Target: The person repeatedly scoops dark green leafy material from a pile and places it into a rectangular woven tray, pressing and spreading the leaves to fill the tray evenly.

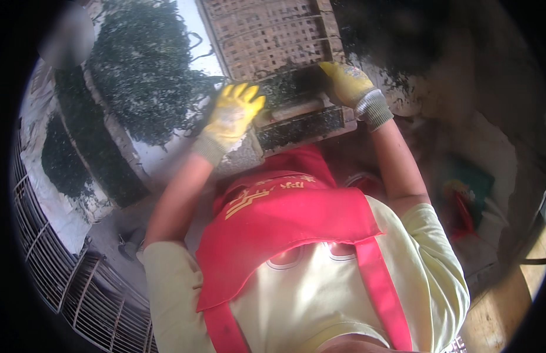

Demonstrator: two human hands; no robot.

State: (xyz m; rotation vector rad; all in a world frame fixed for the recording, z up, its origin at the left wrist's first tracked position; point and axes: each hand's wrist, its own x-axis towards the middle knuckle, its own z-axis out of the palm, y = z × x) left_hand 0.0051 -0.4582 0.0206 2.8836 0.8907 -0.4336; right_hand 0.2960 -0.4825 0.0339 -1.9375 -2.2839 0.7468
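Note:
Both hands wear yellow coated work gloves with knitted cuffs. My left hand (235, 114) is above the left end of a wooden frame, its fingers spread and nothing visible in them. At the right end of the frame, my right hand (348, 86) is beside the dark strip; its fingers are partly hidden, so a grip cannot be made out. A wooden frame (308, 143) lies across in front of me, with dark green shredded plant matter (286, 88) along it. Beyond it lies a woven bamboo tray (273, 35) with a wooden rim. Left of the tray, a large dark green heap (140, 75) lies on a white sheet.
A grey block (242, 159) sits under my left wrist. Farther left are long dark green strips (96, 141) between pale edges and a metal rack (48, 247). A shoe (129, 247) shows at lower left. At right lies a green and red bag (467, 189).

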